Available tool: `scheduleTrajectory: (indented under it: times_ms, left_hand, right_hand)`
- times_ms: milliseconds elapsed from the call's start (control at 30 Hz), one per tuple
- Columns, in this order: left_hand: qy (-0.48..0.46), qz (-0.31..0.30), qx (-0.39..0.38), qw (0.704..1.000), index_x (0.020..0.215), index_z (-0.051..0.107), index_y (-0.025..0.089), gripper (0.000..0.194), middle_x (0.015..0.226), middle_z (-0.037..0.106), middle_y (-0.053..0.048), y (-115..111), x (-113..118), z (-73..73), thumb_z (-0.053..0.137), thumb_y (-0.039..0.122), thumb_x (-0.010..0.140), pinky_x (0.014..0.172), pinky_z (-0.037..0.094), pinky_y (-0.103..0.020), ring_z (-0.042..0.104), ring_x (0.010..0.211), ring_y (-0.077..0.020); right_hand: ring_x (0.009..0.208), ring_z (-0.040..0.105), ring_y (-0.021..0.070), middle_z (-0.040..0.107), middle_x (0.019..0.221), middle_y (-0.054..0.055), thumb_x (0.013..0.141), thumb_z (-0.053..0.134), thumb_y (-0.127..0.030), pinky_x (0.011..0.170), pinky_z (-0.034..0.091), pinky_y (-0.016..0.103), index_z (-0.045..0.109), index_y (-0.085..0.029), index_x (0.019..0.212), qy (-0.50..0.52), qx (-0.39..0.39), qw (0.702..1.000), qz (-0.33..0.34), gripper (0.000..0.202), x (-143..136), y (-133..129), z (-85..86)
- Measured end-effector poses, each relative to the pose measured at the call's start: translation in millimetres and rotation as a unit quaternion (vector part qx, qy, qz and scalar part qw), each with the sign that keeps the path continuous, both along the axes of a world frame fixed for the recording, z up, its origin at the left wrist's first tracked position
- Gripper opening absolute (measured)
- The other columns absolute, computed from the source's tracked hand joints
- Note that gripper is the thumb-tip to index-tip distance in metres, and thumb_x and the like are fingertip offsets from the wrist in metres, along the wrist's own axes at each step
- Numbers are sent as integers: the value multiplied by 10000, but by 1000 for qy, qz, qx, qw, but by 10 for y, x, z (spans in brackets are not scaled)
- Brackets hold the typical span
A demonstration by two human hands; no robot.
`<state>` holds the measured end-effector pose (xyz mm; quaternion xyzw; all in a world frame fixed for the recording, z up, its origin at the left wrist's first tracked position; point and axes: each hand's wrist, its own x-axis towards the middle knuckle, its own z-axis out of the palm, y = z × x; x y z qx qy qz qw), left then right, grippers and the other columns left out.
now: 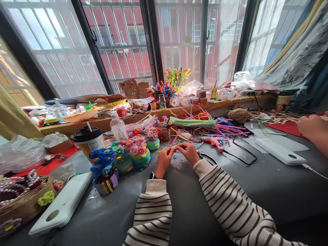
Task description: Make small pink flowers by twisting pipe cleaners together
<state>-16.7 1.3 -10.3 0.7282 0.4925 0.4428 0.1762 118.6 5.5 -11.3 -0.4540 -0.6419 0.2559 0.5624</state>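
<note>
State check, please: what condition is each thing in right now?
Left hand: fingertips pinched on small yellow piece
Right hand: pinched at same piece
Drink cup: lid on, straw in
Clear bottle: upright
Pink glue gun: lying down
Right white device: flat, cable attached
Twine ball: wound up

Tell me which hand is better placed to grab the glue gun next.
Right, likely: the glue gun lies rightward, nearer the right hand than the left hand. Both seem to pinch a yellow piece, so the right should let go first.
</note>
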Motion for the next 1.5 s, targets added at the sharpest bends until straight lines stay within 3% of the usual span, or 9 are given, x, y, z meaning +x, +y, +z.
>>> scheduleTrajectory:
  times_ms: [100,267,400,667,800,1000,1300,1500]
  left_hand:
    - [-6,26,11,1000,709,596,163,238,735,621,-42,12,-20,-3,449,350,730,639,393,-240,539,681,-130]
    - [-37,9,-5,999,685,605,153,259,702,618,-35,-29,-28,64,493,386,699,616,389,-224,530,648,-119]
    - [-16,-12,4,1000,656,617,163,262,671,609,-21,-68,-8,108,488,387,705,607,379,-221,517,638,-113]
    - [-15,-17,20,1000,611,607,161,268,634,579,-13,-82,25,97,473,367,717,605,383,-206,501,622,-99]
    - [-30,-30,12,999,628,611,158,279,636,578,-9,-121,19,130,476,388,709,596,377,-203,494,616,-97]
    - [-32,-66,-21,997,622,604,147,310,646,586,-14,-157,14,165,456,402,717,631,365,-216,499,631,-105]
    - [-30,-92,-27,995,595,576,140,299,606,552,-5,-91,24,113,459,392,706,599,361,-212,476,601,-101]
    - [-55,-56,-32,996,567,562,142,300,601,560,-7,-134,35,157,459,389,701,582,358,-205,481,588,-96]
  right_hand:
    - [434,419,65,552,511,-6,567,636,-366,404,307,183,654,-159,621,83,-157,976,128,216,68,37,30]
    - [444,387,16,539,553,-23,543,677,-322,372,250,125,660,-144,714,195,-301,896,262,247,181,29,67]
    - [469,410,16,551,579,-15,548,685,-299,399,293,120,652,-129,709,266,-323,856,304,236,156,12,44]
    - [514,445,19,586,640,-15,543,693,-245,435,304,125,626,-140,666,365,-305,829,294,174,73,43,-23]
    - [501,423,9,554,619,-28,560,690,-256,429,293,126,625,-135,693,349,-328,811,337,191,127,46,-2]
    - [532,424,8,544,630,-29,551,703,-237,436,281,131,635,-135,722,306,-340,817,351,210,174,30,23]
    - [569,453,28,533,615,-36,499,724,-262,452,268,151,596,-147,640,366,-298,815,336,223,55,80,-99]
    - [517,430,33,515,616,-38,559,665,-360,449,274,169,563,-159,686,331,-273,869,246,258,74,45,17]
